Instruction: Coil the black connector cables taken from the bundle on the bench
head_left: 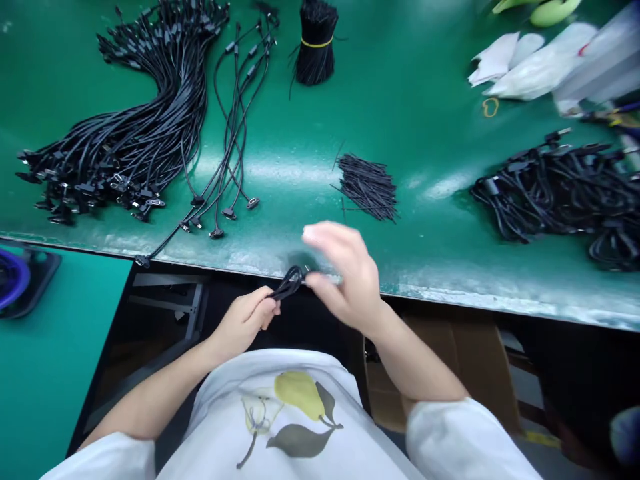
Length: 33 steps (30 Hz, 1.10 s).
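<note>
Close to the table's front edge, my left hand (250, 316) is closed round a small coiled black cable (290, 283), whose loops stick out to the right. My right hand (345, 273), slightly blurred, is just right of the loops with thumb and fingers apart and nothing seen between them. A loose pile of short black ties (369, 187) lies on the green table beyond my right hand. Several straight black cables (233, 133) lie to the left of it, some with their connectors near the edge.
A large bundle of black cables (175, 100) lies at the left. At the back stands a tie bundle with a yellow band (317, 43). Coiled cables (565, 190) are heaped at the right, below plastic bags (545, 60). The green table (430, 253) ends in front of me.
</note>
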Tool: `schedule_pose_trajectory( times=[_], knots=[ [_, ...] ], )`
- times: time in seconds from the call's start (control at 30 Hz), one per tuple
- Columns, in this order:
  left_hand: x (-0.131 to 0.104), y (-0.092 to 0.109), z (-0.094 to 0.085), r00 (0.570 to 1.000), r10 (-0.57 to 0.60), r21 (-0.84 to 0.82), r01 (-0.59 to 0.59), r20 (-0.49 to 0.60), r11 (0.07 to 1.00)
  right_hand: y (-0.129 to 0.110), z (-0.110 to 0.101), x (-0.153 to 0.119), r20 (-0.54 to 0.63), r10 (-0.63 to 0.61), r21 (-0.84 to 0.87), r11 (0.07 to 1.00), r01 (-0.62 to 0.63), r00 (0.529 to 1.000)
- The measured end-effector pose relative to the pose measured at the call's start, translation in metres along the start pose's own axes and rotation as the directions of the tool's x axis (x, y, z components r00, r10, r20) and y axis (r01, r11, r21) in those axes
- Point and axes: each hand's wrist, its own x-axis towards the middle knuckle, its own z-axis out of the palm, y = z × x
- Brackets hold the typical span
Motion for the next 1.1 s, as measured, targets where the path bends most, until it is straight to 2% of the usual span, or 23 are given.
schedule_pose_trajectory(
  times=[0.03, 0.1, 0.17, 0.23, 0.33, 0.47, 0.53, 0.6, 0.63, 0.67, 0.7, 0.73, 0.77, 0.8, 0.83, 0.87, 0.9, 0.97, 1.1],
  knots=[
    [0.001, -0.001, -0.005, 0.993, 0.115, 0.250, -0.109, -0.009, 0.962, -0.002, -0.005, -0.005, 0.130, -0.083, -0.202, 0.973, 0.108, 0.988],
    [0.004, 0.000, -0.014, 0.946, 0.312, 0.599, -0.300, 0.087, 0.742, -0.006, -0.008, -0.014, 0.417, -0.073, -0.423, 0.866, 0.265, 0.906],
    [0.007, 0.003, -0.017, 0.889, 0.404, 0.729, -0.422, 0.216, 0.539, -0.008, -0.005, -0.021, 0.554, 0.015, -0.493, 0.812, 0.313, 0.833],
    [0.007, 0.005, -0.018, 0.869, 0.400, 0.761, -0.463, 0.291, 0.454, -0.007, -0.003, -0.025, 0.601, 0.031, -0.492, 0.802, 0.339, 0.799],
    [0.007, 0.008, -0.017, 0.891, 0.325, 0.753, -0.445, 0.318, 0.484, -0.002, -0.003, -0.025, 0.610, -0.017, -0.500, 0.767, 0.401, 0.792],
    [0.011, 0.010, -0.014, 0.946, 0.189, 0.692, -0.322, 0.264, 0.646, 0.003, 0.000, -0.024, 0.591, -0.042, -0.558, 0.700, 0.446, 0.805],
    [0.014, 0.010, -0.011, 0.966, 0.146, 0.655, -0.254, 0.215, 0.712, 0.005, 0.001, -0.021, 0.596, -0.029, -0.553, 0.709, 0.437, 0.802],
    [0.017, 0.009, -0.012, 0.978, 0.114, 0.606, -0.197, 0.172, 0.771, 0.011, -0.007, -0.017, 0.608, -0.020, -0.493, 0.774, 0.397, 0.794],
    [0.018, 0.008, -0.013, 0.986, 0.085, 0.567, -0.153, 0.145, 0.809, 0.015, -0.015, -0.014, 0.601, -0.037, -0.441, 0.817, 0.371, 0.798],
    [0.019, 0.007, -0.015, 0.992, 0.045, 0.513, -0.098, 0.115, 0.852, 0.022, -0.027, -0.011, 0.561, -0.056, -0.404, 0.852, 0.332, 0.826],
    [0.021, 0.006, -0.018, 0.997, 0.007, 0.441, -0.039, 0.075, 0.896, 0.032, -0.042, -0.008, 0.474, -0.054, -0.408, 0.871, 0.273, 0.879],
    [0.023, 0.005, -0.021, 0.999, -0.027, 0.347, 0.017, 0.025, 0.938, 0.043, -0.059, -0.006, 0.340, -0.020, -0.460, 0.869, 0.184, 0.940],
    [0.025, 0.005, -0.022, 0.998, -0.055, 0.231, 0.060, -0.032, 0.971, 0.057, -0.076, -0.005, 0.177, 0.039, -0.545, 0.836, 0.065, 0.983],
    [0.028, 0.005, -0.023, 0.994, -0.075, 0.101, 0.083, -0.085, 0.991, 0.071, -0.093, -0.004, 0.020, 0.101, -0.636, 0.769, -0.066, 0.995],
    [0.032, 0.007, -0.022, 0.988, -0.093, -0.031, 0.089, -0.121, 0.996, 0.086, -0.107, -0.004, -0.096, 0.154, -0.710, 0.682, -0.176, 0.983],
    [0.036, 0.009, -0.019, 0.984, -0.113, -0.152, 0.092, -0.139, 0.984, 0.100, -0.118, -0.005, -0.149, 0.193, -0.764, 0.600, -0.237, 0.970],
    [0.041, 0.011, -0.014, 0.981, -0.137, -0.254, 0.098, -0.139, 0.962, 0.112, -0.126, -0.006, -0.147, 0.219, -0.804, 0.541, -0.246, 0.965],
    [0.049, 0.018, -0.002, 0.981, -0.170, -0.395, 0.119, -0.097, 0.911, 0.128, -0.131, -0.009, -0.108, 0.228, -0.852, 0.480, -0.208, 0.968],
    [0.059, 0.028, 0.018, 0.983, -0.171, -0.522, 0.111, -0.068, 0.846, 0.134, -0.124, -0.013, -0.165, 0.188, -0.867, 0.441, -0.234, 0.968]
  ],
)
